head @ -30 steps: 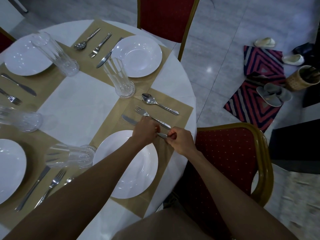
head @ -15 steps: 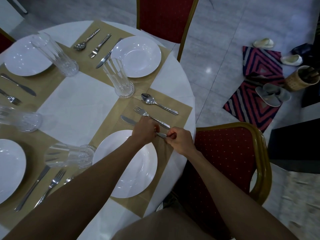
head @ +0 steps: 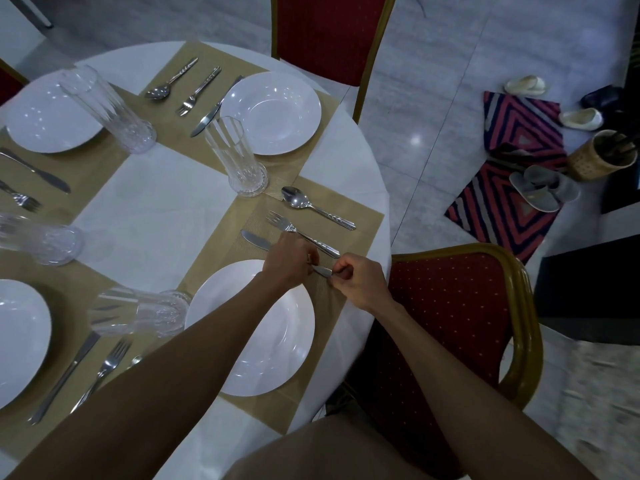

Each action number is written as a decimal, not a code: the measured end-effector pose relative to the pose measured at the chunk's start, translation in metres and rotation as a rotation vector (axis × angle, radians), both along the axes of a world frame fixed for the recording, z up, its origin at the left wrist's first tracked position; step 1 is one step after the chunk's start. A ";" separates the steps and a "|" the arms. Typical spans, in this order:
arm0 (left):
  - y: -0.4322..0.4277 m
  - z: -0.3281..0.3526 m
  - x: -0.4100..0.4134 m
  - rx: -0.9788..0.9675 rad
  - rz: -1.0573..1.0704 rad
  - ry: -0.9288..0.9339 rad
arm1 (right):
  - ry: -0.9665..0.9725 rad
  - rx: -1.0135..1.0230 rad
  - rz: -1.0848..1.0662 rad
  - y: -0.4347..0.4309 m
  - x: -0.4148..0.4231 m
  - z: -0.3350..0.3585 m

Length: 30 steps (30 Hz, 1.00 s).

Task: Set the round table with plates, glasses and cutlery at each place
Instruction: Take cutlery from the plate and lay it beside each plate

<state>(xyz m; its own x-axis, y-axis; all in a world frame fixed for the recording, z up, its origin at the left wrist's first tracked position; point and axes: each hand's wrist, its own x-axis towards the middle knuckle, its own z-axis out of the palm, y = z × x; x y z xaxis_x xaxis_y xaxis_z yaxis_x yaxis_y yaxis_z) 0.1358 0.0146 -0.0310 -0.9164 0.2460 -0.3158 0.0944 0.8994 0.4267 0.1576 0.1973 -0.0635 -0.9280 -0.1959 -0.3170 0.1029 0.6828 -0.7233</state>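
A table knife [head: 255,240] lies on the tan placemat [head: 360,221] just beyond a white plate [head: 270,355]. My left hand [head: 287,261] covers the knife's middle with curled fingers. My right hand [head: 360,284] pinches the handle end of the knife. Beyond the knife lie a fork [head: 301,233] and a spoon [head: 311,206], roughly parallel. A tall clear glass [head: 235,157] stands at the mat's far corner. Another glass [head: 138,315] stands to the left of the plate.
The round white table [head: 162,220] holds three other places with plates, cutlery and glasses. A red chair [head: 460,327] stands by the near place, another chair [head: 329,36] at the far side. Slippers [head: 540,188], a striped rug and a woven basket [head: 602,161] lie on the floor at the right.
Both hands stay on the knife in nearly the same spot. No clear movement of the knife shows.
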 end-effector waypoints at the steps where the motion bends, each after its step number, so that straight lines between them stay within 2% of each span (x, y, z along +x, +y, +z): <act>1: 0.000 0.000 0.000 0.002 -0.004 0.007 | 0.003 -0.005 0.002 0.000 0.001 0.000; 8: 0.001 0.001 0.001 -0.021 -0.019 0.010 | 0.000 -0.027 0.000 0.000 0.001 0.001; 15: 0.006 0.002 -0.006 -0.050 0.078 0.083 | -0.030 -0.114 -0.210 0.009 -0.011 0.003; 25: 0.009 -0.003 -0.023 -0.052 0.179 0.045 | 0.017 0.066 -0.097 -0.003 -0.032 0.007; 30: 0.010 -0.006 -0.019 -0.019 0.251 0.048 | 0.022 0.084 -0.075 -0.003 -0.037 0.008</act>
<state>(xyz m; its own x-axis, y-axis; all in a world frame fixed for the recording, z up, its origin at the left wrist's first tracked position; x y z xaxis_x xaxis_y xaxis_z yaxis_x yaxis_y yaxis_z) 0.1163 0.0248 -0.0365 -0.9621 0.0038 -0.2728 -0.1128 0.9050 0.4103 0.1205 0.1945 -0.0553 -0.9459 -0.0992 -0.3088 0.1408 0.7322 -0.6664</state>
